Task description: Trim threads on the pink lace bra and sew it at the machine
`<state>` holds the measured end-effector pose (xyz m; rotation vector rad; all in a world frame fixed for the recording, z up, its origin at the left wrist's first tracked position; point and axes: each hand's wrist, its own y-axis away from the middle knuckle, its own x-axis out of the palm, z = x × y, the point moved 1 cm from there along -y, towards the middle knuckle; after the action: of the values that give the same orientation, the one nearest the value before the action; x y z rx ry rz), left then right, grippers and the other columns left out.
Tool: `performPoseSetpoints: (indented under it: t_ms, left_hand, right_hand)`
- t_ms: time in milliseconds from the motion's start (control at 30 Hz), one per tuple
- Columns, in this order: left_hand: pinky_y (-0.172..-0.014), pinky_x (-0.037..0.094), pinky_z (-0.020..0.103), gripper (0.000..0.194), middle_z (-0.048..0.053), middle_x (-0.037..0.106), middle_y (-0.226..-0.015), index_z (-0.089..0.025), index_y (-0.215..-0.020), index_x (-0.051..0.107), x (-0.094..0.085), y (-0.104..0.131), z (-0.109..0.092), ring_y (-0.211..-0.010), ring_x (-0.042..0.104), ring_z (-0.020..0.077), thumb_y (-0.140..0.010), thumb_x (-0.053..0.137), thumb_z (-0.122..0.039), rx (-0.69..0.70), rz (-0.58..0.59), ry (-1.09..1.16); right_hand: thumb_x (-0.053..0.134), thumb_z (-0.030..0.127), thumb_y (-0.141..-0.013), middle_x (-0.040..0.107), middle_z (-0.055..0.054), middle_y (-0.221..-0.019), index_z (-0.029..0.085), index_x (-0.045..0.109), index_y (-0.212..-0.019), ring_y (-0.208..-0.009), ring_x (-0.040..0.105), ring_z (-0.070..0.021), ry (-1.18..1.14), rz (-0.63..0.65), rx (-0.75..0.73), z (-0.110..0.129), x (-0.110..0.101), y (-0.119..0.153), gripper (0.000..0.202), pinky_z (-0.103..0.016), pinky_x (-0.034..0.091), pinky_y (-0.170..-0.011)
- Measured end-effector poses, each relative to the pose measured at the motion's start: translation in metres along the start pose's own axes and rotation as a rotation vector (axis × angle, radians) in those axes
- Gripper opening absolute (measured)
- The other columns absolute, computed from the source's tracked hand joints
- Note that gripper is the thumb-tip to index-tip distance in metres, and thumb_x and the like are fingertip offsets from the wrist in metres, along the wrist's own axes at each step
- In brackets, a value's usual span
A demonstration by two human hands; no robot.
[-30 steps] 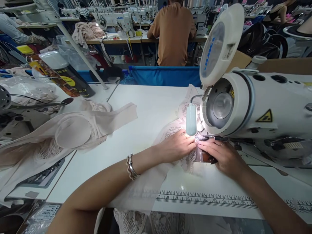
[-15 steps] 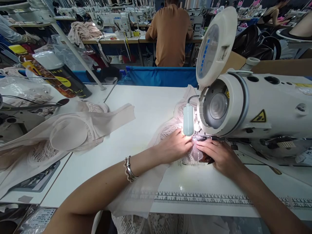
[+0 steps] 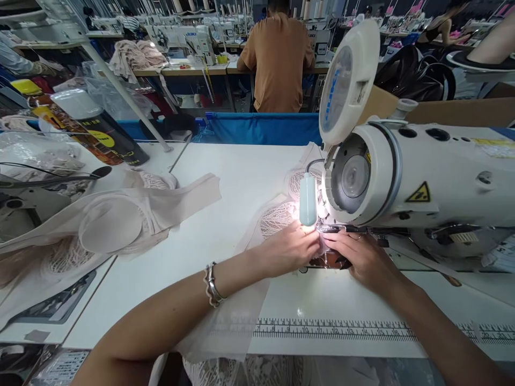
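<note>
The bench (image 3: pixel 225 177) is white and fills most of the view, with a blue cloth (image 3: pixel 261 127) hanging along its far edge and a ruler (image 3: pixel 341 329) printed along its near edge. The sewing machine (image 3: pixel 422 177) takes up the right side, its round end cover tipped open toward the far edge. At the left edge lies a heap of beige garments (image 3: pixel 116 220), one with a padded cup facing up, and beyond it, toward the far left corner, a dark can (image 3: pixel 100 128) lies tilted. A person in an orange shirt (image 3: pixel 277 59) sits with back turned at the next table. The lace piece (image 3: pixel 277 217) lies at the bench's middle, right against the machine, running under the needle area and back over the near edge beneath the left forearm. A small lamp (image 3: pixel 308 199) shines on it. The left hand (image 3: pixel 292 247) lies flat on the lace, fingers together, pressing it down just left of the needle. The right hand (image 3: pixel 360 257) touches it from the right, fingertips pinched on the lace edge at the foot. A bracelet (image 3: pixel 211 284) sits on the left wrist.
</note>
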<state>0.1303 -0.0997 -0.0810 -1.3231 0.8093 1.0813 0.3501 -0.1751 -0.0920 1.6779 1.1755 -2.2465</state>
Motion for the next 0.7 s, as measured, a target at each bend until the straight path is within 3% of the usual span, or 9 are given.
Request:
performPoseSetpoints:
  t_ms: [100,233,433,567,700]
  left_hand:
    - [-0.076,0.043,0.033,0.024,0.010,0.067,-0.095,-0.008,-0.105,0.068,-0.001,-0.002,-0.005,-0.084,0.057,0.0190,-0.100,0.044,-0.007,0.085,-0.016,0.023]
    - [-0.077,0.043,0.036,0.031,0.011,0.066,-0.102,-0.008,-0.121,0.063,0.001,0.000,-0.005,-0.084,0.056,0.0201,-0.097,0.044,-0.007,0.009,0.011,0.061]
    - [-0.075,0.041,0.036,0.038,0.012,0.065,-0.100,-0.009,-0.125,0.061,0.005,0.003,0.001,-0.083,0.057,0.0211,-0.092,0.044,-0.001,-0.071,0.002,0.063]
    - [-0.083,0.042,0.039,0.042,0.011,0.067,-0.099,-0.012,-0.128,0.060,0.007,0.003,0.008,-0.086,0.059,0.0206,-0.095,0.038,0.001,-0.091,0.022,0.096]
    - [-0.096,0.040,0.045,0.042,0.013,0.068,-0.116,-0.014,-0.132,0.059,0.008,0.003,0.017,-0.095,0.063,0.0213,-0.101,0.033,-0.002,-0.123,0.083,0.166]
  right_hand:
    - [0.038,-0.003,-0.084,0.075,-0.006,-0.114,0.025,0.068,-0.126,-0.103,0.071,-0.0215,0.015,0.035,0.036,-0.002,0.002,0.004,0.058,-0.037,0.059,-0.091]
    - [0.039,-0.007,-0.079,0.074,-0.006,-0.112,0.024,0.067,-0.120,-0.099,0.072,-0.0199,0.075,0.040,0.038,-0.003,-0.003,0.005,0.059,-0.032,0.059,-0.085]
    - [0.039,-0.009,-0.071,0.074,-0.002,-0.102,0.025,0.068,-0.114,-0.089,0.071,-0.0177,0.029,0.029,0.014,-0.002,-0.010,0.002,0.062,-0.029,0.058,-0.078]
    - [0.041,-0.007,-0.071,0.073,-0.002,-0.111,0.029,0.067,-0.126,-0.098,0.071,-0.0199,0.000,0.054,0.081,-0.005,-0.006,0.005,0.070,-0.032,0.059,-0.086]
    - [0.043,-0.004,-0.071,0.073,-0.004,-0.115,0.029,0.065,-0.132,-0.104,0.069,-0.0226,-0.003,0.074,0.114,-0.007,-0.004,0.009,0.072,-0.036,0.059,-0.092]
